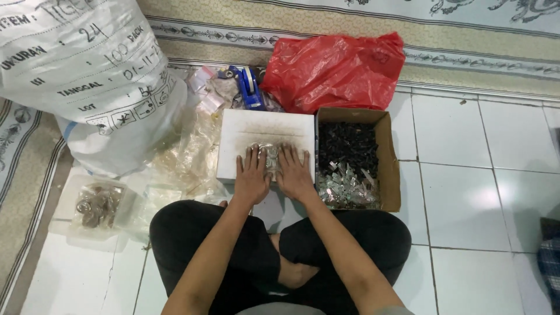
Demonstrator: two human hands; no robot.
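On the white rectangular board [265, 129] lying across the tiled floor [466, 175], just ahead of the person's crossed legs, both hands are lying flat, palms down. The left hand [252, 175] and the right hand [294, 174] are sitting side by side with fingers spread, and between and under their fingertips one small clear plastic packet of silvery metal pieces [270, 156] is being pressed. The packet is lying directly beneath the inner fingers of both hands, equally near to each; its long axis is too hidden to tell. Neither hand is pinching anything.

Just to the right of the right hand, one open brown cardboard box [392, 157] is holding black small parts at its far end and shiny packets at its near end, too many to count. Beyond the hands, one crumpled red plastic bag [335, 70] and one blue tape dispenser [251, 87] are lying. Far to the left, one large white woven sack [81, 76] is standing, with loose clear plastic bags [186, 157] beside it.
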